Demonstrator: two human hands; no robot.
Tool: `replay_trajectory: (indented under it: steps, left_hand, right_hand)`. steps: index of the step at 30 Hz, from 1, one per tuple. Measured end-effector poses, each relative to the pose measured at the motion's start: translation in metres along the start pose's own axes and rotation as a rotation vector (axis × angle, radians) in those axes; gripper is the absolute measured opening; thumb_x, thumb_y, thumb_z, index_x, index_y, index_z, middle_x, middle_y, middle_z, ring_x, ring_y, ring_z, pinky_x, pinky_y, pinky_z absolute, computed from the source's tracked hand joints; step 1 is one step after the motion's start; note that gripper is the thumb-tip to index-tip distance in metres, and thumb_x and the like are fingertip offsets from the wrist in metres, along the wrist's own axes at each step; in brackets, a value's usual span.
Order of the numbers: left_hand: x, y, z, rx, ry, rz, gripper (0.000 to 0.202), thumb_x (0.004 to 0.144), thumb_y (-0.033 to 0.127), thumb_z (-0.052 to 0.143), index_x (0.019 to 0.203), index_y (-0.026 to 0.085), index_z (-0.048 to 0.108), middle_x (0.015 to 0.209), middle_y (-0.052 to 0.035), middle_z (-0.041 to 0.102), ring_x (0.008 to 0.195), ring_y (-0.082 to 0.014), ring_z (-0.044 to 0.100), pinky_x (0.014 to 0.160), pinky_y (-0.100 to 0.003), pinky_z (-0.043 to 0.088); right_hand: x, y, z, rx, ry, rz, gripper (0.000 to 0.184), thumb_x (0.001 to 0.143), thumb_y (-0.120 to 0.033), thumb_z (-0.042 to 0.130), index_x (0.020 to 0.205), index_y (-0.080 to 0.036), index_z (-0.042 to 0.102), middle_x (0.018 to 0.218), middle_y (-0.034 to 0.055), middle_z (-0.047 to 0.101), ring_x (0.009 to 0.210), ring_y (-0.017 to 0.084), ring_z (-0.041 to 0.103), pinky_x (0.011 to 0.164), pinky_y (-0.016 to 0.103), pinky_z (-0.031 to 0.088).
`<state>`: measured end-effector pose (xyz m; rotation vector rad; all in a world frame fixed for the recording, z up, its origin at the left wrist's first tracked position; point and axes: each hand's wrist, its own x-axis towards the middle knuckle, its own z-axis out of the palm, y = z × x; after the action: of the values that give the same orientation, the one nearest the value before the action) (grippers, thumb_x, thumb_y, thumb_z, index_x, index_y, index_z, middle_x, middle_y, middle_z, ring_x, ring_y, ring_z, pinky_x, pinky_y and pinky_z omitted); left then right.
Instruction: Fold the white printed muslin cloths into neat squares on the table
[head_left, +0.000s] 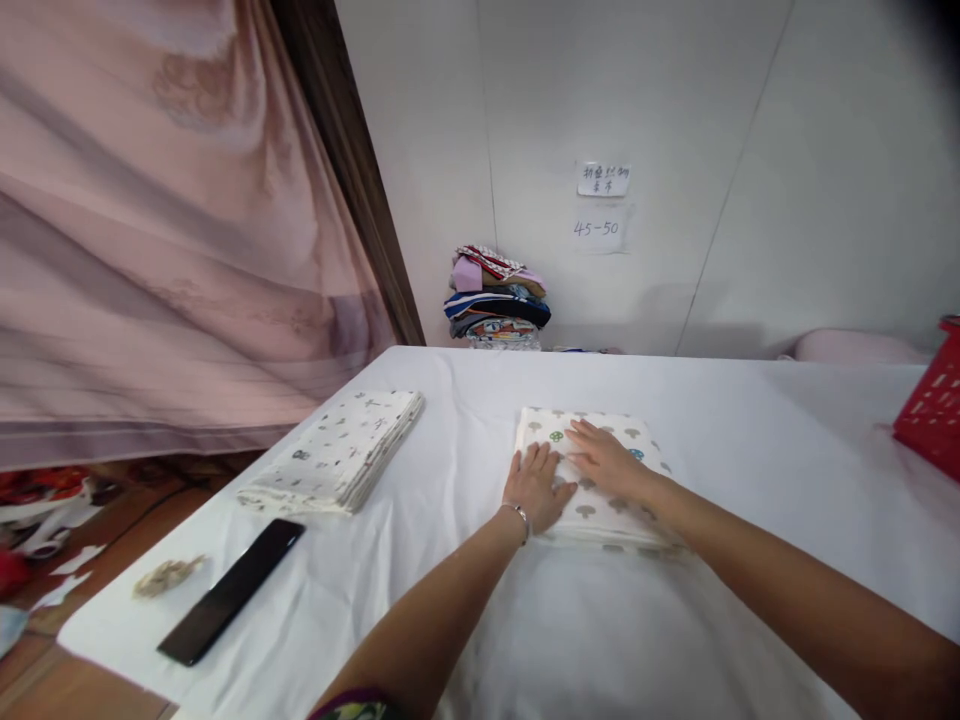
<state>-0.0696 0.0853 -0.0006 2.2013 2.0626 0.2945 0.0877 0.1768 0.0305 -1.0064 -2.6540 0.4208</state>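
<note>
- Left hand [534, 490]: a bare, ungloved hand with slim fingers.
- On the left wrist, a thin, silvery, shiny bracelet [516, 517] shaped as a narrow loop; its finer details are too small to make out.
- Left forearm [439, 610]: slender and bare from the bracelet up to the sleeve.
- At the bottom edge, a short sleeve of patterned green and yellowish fabric [361, 712], edged with a dark purple band; the pattern is only partly visible.
- Right hand [604, 462]: also bare and slim-fingered.
- Right forearm [780, 590]: bare as far as the picture's edge.

Lighting: diffuse, moderate. White wall [637, 90] bore soft shadows. Top right corner was dark; edges were stretched.
</note>
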Motion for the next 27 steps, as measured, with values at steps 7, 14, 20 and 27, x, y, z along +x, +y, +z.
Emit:
replay_trajectory:
  steps: [7,14,20,27]
  left_hand:
    - [-0.003,-0.003,0.006,-0.019,0.030,-0.013,0.067,0.086,0.061,0.018,0.139,0.022,0.030,0.148,-0.0023,0.023,0.138,-0.0215,0.011,0.113,-0.046,0.009]
    - [-0.004,0.002,-0.003,-0.142,-0.001,-0.074,0.061,0.085,0.059,0.027,0.138,0.029,0.031,0.148,0.0010,0.021,0.138,-0.0233,0.011,0.110,-0.053,0.008]
    - [-0.007,0.000,-0.005,-0.210,0.013,-0.090,0.056,0.085,0.057,0.031,0.135,0.031,0.034,0.148,0.0015,0.022,0.138,-0.0231,0.012,0.109,-0.052,0.015]
    - [-0.006,-0.007,0.002,-0.276,0.144,-0.240,0.048,0.088,0.048,0.034,0.130,0.025,0.041,0.150,-0.0044,0.017,0.137,-0.0252,0.010,0.104,-0.045,0.029]
  right_hand:
    - [0.060,0.017,0.034,-0.184,-0.029,0.038,0.055,0.089,-0.049,0.030,0.134,-0.020,0.039,0.143,0.0096,0.033,0.132,0.025,0.025,0.105,0.048,0.020]
    - [0.056,0.031,0.029,-0.178,-0.075,0.035,0.060,0.088,-0.057,0.026,0.137,-0.024,0.034,0.146,0.0076,0.028,0.134,0.024,0.020,0.107,0.047,0.016]
    - [0.023,0.072,0.014,-0.197,0.077,0.320,0.055,0.086,-0.051,0.034,0.132,-0.022,0.042,0.144,0.0101,0.032,0.133,0.030,0.022,0.104,0.052,0.021]
    - [-0.056,0.096,0.018,0.217,0.257,0.643,0.074,0.077,-0.057,0.047,0.139,-0.021,0.030,0.136,0.0120,0.043,0.119,0.031,0.046,0.095,0.045,0.041]
